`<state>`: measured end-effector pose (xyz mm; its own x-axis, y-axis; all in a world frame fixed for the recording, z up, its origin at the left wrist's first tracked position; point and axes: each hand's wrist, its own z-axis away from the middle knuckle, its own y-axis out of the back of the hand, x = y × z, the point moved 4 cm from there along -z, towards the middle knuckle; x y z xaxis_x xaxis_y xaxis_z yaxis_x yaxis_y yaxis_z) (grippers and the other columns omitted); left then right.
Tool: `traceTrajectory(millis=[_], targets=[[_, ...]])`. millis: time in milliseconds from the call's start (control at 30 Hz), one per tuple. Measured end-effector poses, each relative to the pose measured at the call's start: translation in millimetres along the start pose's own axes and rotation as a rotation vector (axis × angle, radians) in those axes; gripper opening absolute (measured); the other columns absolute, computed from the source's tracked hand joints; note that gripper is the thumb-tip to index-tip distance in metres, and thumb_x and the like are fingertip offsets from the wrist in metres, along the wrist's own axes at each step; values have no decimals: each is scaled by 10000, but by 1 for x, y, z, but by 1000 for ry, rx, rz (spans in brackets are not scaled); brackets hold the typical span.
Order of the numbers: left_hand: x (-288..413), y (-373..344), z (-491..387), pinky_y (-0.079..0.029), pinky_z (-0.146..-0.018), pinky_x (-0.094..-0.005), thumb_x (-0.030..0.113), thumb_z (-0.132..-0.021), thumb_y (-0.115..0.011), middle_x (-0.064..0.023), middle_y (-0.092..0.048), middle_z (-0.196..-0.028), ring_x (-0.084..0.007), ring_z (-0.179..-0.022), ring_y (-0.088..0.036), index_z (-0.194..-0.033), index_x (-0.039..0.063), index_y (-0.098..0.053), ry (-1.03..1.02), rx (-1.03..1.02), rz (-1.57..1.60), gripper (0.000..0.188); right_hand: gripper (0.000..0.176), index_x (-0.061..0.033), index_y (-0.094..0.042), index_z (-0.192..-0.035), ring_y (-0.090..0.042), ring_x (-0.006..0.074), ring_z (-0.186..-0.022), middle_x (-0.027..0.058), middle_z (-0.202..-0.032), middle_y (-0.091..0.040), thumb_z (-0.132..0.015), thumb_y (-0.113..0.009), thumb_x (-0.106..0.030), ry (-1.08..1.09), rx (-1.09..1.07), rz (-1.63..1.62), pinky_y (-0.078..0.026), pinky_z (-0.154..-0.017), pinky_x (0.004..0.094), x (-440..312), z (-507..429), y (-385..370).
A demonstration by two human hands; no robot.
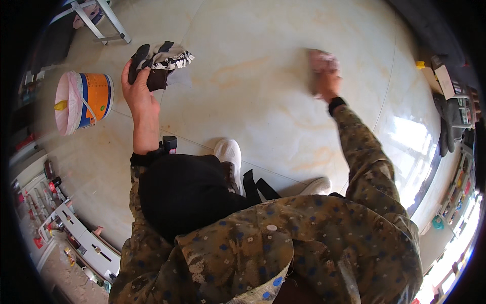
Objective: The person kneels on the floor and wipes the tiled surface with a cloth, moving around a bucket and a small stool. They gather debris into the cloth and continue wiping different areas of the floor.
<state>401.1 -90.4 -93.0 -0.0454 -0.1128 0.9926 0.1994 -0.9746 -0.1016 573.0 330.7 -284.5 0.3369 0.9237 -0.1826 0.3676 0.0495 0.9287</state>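
My left hand (139, 85) grips a shoe (159, 62), apparently a black, grey and brown one bearing white lettering, held above the tiled floor (246, 102) to the left. Out at the right, my right hand (328, 81) is blurred and closed around a pinkish cloth (323, 62) low over the same tiles; whether the cloth touches them I cannot tell. Left of my left hand is an orange, blue and white plastic bucket (97, 98) with a pink liner and a yellow thing inside. My white shoes (228, 155) stand on the floor below.
Metal legs of a stool or ladder (98, 22) stand at the upper left. A cardboard box (434, 76) and dark gloves or cloth (444, 125) lie along the right side. White drawers (83, 235) and cluttered shelving line the lower left.
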Motion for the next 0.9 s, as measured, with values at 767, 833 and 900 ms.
traceTrajectory(millis=[767, 833, 900], targets=[[7, 14, 5, -498, -776, -307, -52, -728, -607, -88, -560, -1074, -198, -907, -583, -1201, 62, -456, -89, 173, 76, 510, 494, -147, -403, -1248, -436, 330, -1069, 127, -1140, -515, -777, -545, -200, -69, -491, -54, -427, -822, 405, -83, -94, -35], [6, 19, 3, -497, -774, -306, -48, -729, -606, -88, -559, -1080, -198, -904, -584, -1196, 66, -463, -117, 211, 82, 501, 464, -154, -419, -1228, -515, 280, -918, 137, -1117, -493, -775, -511, -119, 427, -94, -6, -462, -674, 381, -156, -72, -29], [2, 19, 2, -490, -782, -297, -68, -740, -582, -67, -557, -1077, -182, -914, -573, -1176, 73, -473, -79, 220, 62, 470, 427, -156, -430, -1227, -521, 265, -904, 148, -1130, -489, -807, -487, -209, 582, -185, 390, -446, -626, 384, -228, -34, -43]])
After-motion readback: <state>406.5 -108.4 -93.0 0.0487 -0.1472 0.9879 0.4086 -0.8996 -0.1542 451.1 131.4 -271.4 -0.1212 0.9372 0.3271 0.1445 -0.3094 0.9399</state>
